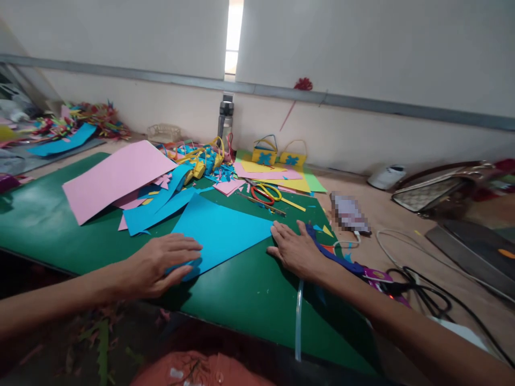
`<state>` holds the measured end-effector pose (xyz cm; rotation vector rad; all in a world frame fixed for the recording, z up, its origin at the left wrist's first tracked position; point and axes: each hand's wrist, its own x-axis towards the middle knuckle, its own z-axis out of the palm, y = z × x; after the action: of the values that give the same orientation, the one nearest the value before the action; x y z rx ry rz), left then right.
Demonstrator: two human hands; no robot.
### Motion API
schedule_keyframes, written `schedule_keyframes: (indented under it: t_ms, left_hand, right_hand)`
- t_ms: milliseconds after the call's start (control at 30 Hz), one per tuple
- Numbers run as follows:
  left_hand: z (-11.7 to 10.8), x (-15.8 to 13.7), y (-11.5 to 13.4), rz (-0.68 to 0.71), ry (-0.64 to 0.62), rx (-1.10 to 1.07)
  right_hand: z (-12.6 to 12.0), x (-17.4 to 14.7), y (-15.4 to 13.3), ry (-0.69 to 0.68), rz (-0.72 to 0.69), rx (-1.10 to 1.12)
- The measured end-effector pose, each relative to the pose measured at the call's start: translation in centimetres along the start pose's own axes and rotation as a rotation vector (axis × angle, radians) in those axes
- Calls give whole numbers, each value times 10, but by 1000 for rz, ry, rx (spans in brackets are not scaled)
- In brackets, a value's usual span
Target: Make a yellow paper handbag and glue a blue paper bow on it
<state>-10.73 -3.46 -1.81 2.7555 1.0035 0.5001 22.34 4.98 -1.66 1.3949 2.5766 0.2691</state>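
A blue sheet (223,228) lies flat on the green cutting mat (249,316). My left hand (167,262) rests over its near left corner, fingers stretched out and covering that corner. At the sheet's right corner are the fingertips of my right hand (295,246), which lies palm down with the thumb apart. Just beyond my right wrist is a blue glue gun (336,257) with an orange trigger, partly hidden by the arm. A clear glue stick (299,321) lies below my right hand. Scissors (265,193) with red and yellow handles lie behind the sheet.
Pink sheets (118,177) and blue strips (161,209) lie to the left. Small paper bags (264,153) stand by the wall, near piled blue and yellow pieces (201,161). A phone (349,212), cables (426,295) and a handbag (430,190) are on the right.
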Motion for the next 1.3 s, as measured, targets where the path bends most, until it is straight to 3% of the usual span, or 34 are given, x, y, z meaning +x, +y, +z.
schedule_keyframes:
  t_ms: [100,233,367,600,900,1067,1300]
  left_hand:
    - [7,44,1,0,-6,57]
    - [30,99,-2,-97,-148,145]
    - [54,125,-1,-133,-238,174]
    - [54,122,-16,-214,-325,156]
    - [50,120,-34,-251,-250,169]
    - [51,108,-35,-350,-217,175]
    - [52,104,-36,-355,-204,220]
  right_hand:
    - [-3,0,1,15,-1,9]
    - [-10,-1,-11,56,-8,22]
    - [-12,3,-32,67,-123,61]
    - [4,6,-39,95,-243,114]
    - [16,3,-37,380,-285,2]
    - [17,2,-34,382,-265,-17]
    - [18,0,-34,376,-265,-17]
